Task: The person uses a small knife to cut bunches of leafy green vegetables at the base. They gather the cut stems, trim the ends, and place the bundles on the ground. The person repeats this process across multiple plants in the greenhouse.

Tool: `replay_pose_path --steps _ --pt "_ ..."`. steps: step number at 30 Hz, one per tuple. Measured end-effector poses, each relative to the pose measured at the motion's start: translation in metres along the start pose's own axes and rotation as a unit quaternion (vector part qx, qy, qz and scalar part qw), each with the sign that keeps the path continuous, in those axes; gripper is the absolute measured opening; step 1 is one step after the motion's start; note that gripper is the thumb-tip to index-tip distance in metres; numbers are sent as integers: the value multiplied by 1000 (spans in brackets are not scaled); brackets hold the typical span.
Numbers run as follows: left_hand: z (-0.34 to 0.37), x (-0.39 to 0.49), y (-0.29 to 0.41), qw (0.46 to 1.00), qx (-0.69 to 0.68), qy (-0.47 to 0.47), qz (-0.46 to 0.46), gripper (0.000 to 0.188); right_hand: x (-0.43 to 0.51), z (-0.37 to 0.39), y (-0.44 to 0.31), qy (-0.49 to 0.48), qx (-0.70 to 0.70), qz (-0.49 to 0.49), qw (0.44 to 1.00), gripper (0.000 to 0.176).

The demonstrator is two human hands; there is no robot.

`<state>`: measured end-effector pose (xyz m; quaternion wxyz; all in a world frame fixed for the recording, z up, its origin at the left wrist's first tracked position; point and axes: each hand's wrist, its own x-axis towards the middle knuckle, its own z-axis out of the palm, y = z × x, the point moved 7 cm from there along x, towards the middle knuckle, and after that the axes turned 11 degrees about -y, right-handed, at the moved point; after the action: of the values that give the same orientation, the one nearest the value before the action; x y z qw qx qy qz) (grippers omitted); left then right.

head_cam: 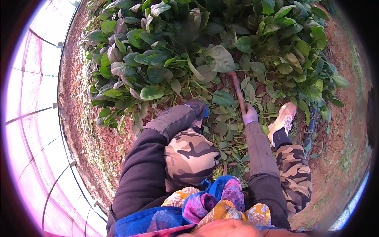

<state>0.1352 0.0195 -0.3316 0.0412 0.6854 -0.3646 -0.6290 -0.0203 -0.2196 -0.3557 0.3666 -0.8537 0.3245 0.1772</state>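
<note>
My right hand [251, 114], in a pale lilac glove, is closed around a reddish-brown tool handle [237, 92]. This handle slants up and left to a bend beneath a broad spinach-like leaf [222, 59]. Foliage hides whatever is fixed at its far end. On the left, my left hand [197, 107] looks dark-gloved and shows at the end of the grey sleeve, in front of my bent knee. Its fingers are in shadow and hard to make out, so I cannot tell whether it holds anything. Dense leafy green plants [154, 59] stand just beyond both hands.
Loose leaves and stems [228, 130] litter the ground between my legs. My camouflage-trousered knee [191, 151] is bent at left; my light shoe [284, 120] rests at right. Bare reddish soil [337, 133] flanks the plants. A translucent sheet wall with ribs [32, 118] curves along the left.
</note>
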Motion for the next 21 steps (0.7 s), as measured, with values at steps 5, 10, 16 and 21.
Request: replay_pose_path --steps 5,10,16,21 --pt "-78 14 13 986 -130 57 92 41 11 -3 -18 -55 -46 -5 997 42" --pt "-202 -27 -18 788 -493 185 319 47 14 2 -38 -57 92 -37 993 40" --pt "-226 -77 -103 587 -600 476 264 48 1 22 -63 -95 483 18 870 26" --pt "-208 -70 -62 734 -512 356 270 29 -3 15 -95 -66 509 45 857 23"
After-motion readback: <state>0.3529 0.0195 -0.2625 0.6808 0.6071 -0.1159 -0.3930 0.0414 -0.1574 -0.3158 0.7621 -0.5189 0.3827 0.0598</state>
